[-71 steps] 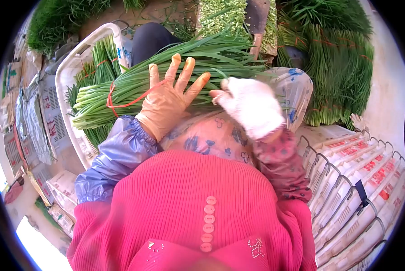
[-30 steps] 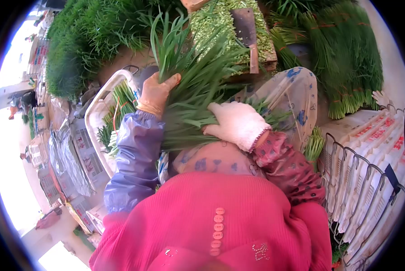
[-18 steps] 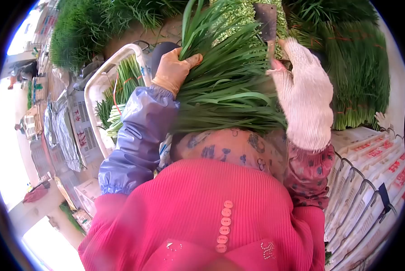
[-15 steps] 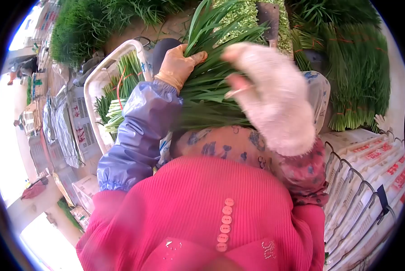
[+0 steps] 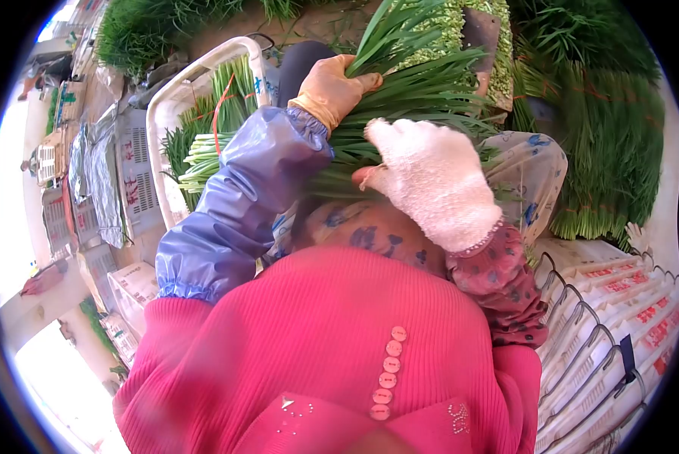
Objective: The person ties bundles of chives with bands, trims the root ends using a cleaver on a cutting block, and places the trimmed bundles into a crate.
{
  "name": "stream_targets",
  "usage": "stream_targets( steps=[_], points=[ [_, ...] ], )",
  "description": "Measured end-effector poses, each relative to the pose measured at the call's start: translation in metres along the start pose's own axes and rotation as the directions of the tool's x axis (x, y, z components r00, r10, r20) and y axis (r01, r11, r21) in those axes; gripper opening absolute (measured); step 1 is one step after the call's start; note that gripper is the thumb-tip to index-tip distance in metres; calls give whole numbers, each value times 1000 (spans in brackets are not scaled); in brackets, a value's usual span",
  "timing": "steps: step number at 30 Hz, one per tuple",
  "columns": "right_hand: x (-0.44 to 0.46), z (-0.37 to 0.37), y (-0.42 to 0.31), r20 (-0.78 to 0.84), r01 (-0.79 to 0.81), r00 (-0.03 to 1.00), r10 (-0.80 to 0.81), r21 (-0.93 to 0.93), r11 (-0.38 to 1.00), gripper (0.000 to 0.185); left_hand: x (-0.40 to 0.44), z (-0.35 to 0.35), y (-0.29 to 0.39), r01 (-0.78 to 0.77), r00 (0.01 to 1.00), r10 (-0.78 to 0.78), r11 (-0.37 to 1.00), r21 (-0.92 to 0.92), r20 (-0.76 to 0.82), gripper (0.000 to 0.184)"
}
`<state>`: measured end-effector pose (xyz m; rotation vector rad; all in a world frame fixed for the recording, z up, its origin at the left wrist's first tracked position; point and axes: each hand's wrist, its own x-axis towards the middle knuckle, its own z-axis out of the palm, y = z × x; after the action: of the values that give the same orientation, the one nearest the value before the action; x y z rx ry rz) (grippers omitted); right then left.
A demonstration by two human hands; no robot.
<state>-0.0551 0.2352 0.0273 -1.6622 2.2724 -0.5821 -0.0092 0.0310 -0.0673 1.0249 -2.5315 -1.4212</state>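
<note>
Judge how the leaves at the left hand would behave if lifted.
The leaves would probably flop, being long, thin and curved. They may also splay, since many fan apart. Single ones are likely light, given how narrow they look.

A shiny violet oversleeve (image 5: 241,193) meets a ribbed pink sweater (image 5: 313,325).

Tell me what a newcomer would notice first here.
Probably the bright pink sweater, filling the lower middle. Above it, the tan-gloved left hand grips long green leaves, with the white-gloved right hand close by. At the top, a cleaver lies on chopped greens.
</note>
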Motion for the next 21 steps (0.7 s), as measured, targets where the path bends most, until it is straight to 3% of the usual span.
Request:
stream_targets(
  steps=[1,3,5,7,8,9,10,11,12,13,15,16,17,19,20,21],
  points=[
    [1,9,1,-1,4,1000,-4,2,1000,23,-1,-1,1,2,1000,-2,1000,2,-4,54],
    [3,30,6,-74,177,980,-185,-100,979,18,-3,-3,5,52,997,-44,992,-116,70,54],
    [1,37,6,-114,154,979,-166,-112,982,14,-9,-8,14,51,998,-49,998,-43,45,53],
    [-4,43,12,-152,46,988,-36,59,997,14,-13,-10,18,12,999,-7,996,-90,48,49],
    [-6,45,14,-194,50,981,2,263,963,10,-13,-10,19,3,999,1,996,-94,48,49],
    [-9,43,14,-195,47,981,5,258,965,10,-13,-10,19,20,999,-13,987,-161,44,47],
    [-12,37,12,-77,-72,987,139,563,824,8,-15,-9,20,44,998,-35,973,-228,44,45],
    [-15,33,9,78,-199,971,228,792,578,6,-16,-8,22,52,998,-41,972,-229,50,45],
    [-16,32,8,223,-316,934,280,880,353,8,-16,-9,25,64,997,-53,975,-213,60,44],
    [-17,30,7,226,-319,933,280,880,353,8,-16,-9,27,75,996,-63,978,-197,66,42],
    [-21,20,6,421,-431,896,140,900,55,5,-16,-5,20,51,998,-40,976,-214,56,43],
    [-24,2,12,557,-557,830,-23,827,-79,4,-17,-5,17,13,999,-5,988,-154,54,43],
    [-27,-11,15,512,-517,854,-97,854,-47,4,-18,-5,18,-26,998,31,995,-97,53,43],
    [-36,-18,38,309,-227,872,-378,942,247,19,-19,-9,19,27,996,-14,988,-153,84,45],
    [-42,-25,48,198,-103,957,-211,915,390,22,-17,-9,16,27,993,-5,983,-183,118,46],
    [-43,-34,52,122,-141,990,70,869,475,24,-15,-8,12,27,988,6,976,-214,152,46]
  ],
)
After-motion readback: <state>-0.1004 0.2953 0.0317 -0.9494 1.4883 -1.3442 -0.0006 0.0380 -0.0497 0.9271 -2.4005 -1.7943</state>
